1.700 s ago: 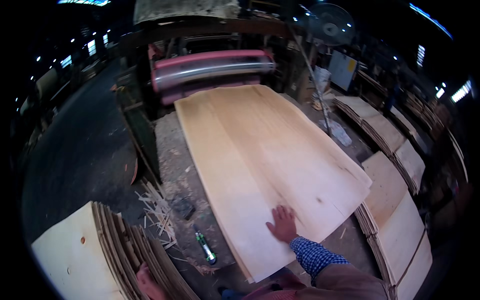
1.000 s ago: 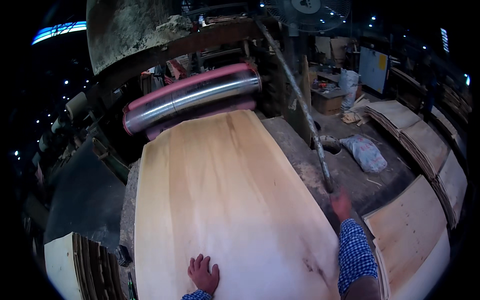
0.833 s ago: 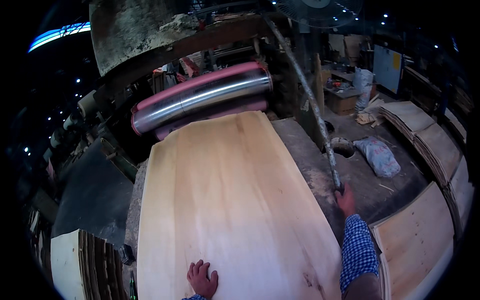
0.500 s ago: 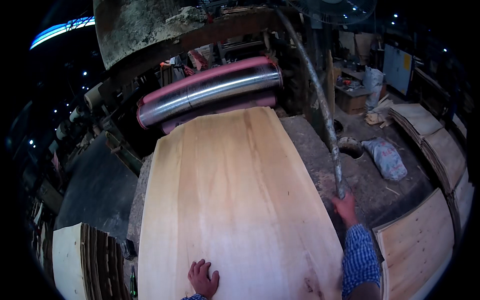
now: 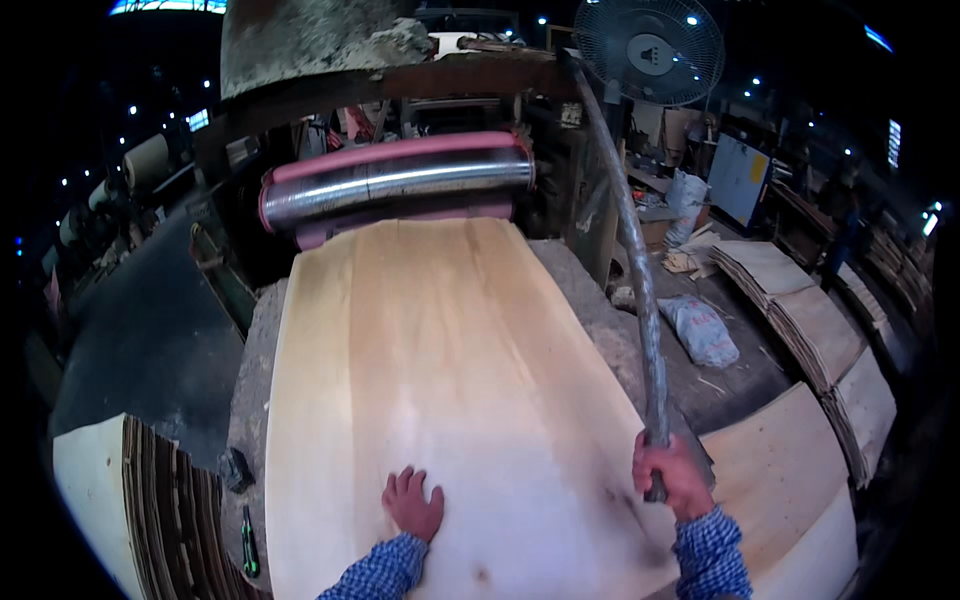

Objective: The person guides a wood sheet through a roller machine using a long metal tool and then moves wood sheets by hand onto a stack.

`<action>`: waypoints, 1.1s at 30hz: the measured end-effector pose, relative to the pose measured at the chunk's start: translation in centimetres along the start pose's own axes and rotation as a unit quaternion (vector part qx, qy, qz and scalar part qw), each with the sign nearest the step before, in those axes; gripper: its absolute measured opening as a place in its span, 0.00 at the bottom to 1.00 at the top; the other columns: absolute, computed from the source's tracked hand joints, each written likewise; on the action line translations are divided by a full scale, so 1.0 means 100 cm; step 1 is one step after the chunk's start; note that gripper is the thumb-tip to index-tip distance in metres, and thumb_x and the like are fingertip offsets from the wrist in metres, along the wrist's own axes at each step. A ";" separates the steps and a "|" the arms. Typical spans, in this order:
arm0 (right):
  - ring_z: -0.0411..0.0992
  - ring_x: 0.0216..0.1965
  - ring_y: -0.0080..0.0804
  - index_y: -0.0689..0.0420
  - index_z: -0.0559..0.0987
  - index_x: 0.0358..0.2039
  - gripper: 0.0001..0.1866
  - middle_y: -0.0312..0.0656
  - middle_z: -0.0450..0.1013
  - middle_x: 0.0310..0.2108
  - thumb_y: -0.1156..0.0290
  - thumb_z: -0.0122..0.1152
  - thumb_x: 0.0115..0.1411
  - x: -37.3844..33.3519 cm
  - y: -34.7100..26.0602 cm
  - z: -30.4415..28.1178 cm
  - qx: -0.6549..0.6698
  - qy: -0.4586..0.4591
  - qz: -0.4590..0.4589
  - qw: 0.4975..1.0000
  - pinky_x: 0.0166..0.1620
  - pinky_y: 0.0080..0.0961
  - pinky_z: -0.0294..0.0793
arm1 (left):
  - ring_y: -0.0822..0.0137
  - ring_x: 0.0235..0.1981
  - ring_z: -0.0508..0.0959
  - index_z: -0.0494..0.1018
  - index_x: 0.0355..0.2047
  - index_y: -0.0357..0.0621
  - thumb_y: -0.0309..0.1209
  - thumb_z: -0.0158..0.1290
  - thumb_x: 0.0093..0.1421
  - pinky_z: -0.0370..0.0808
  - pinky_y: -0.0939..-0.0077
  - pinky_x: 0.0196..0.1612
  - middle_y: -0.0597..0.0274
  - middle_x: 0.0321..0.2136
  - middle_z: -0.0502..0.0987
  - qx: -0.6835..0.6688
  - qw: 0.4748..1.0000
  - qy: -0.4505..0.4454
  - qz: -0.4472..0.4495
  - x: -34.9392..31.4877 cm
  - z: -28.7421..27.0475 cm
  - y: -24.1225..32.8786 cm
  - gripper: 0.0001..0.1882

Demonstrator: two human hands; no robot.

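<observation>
Head view, left hand (image 5: 414,506) spread on one wood sheet (image 5: 440,370), right hand (image 5: 677,476) clasping one pole (image 5: 651,350), one fan (image 5: 650,54)

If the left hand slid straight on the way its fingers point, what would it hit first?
The left hand seems to rest on the pale wood sheet, bare ahead of it. Past the sheet's far edge, it would likely meet the pink and silver rollers first; which roller is nearest is hard to judge.

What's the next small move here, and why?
Perhaps a gentle trial pull on the long metal bar with the right hand: it grips the bar's near end, while the left hand rests spread on the wood sheet, whose far end lies near the shiny metal roller.
</observation>
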State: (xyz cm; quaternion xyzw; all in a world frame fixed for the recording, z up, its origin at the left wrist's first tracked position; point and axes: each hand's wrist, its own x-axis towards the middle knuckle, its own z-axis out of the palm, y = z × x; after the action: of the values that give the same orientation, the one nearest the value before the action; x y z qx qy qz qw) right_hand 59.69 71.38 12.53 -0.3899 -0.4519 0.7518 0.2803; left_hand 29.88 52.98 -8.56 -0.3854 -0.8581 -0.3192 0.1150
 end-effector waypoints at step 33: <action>0.65 0.21 0.26 0.59 0.72 0.27 0.09 0.37 0.69 0.21 0.72 0.62 0.46 -0.464 0.581 0.147 -0.354 0.160 0.166 0.906 0.23 0.30 0.65 | 0.70 0.23 0.71 0.65 0.23 0.47 0.44 0.50 0.60 0.70 0.74 0.32 0.67 0.17 0.69 -0.641 0.408 -0.540 -0.361 -0.142 -0.254 -0.088 0.16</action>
State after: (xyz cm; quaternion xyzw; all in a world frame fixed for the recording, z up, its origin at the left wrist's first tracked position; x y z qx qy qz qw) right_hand 68.27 3.49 -19.96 -0.6480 -0.5660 0.5055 0.0641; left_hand 31.74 24.05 0.70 -0.0939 -0.3469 -0.5142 -0.7787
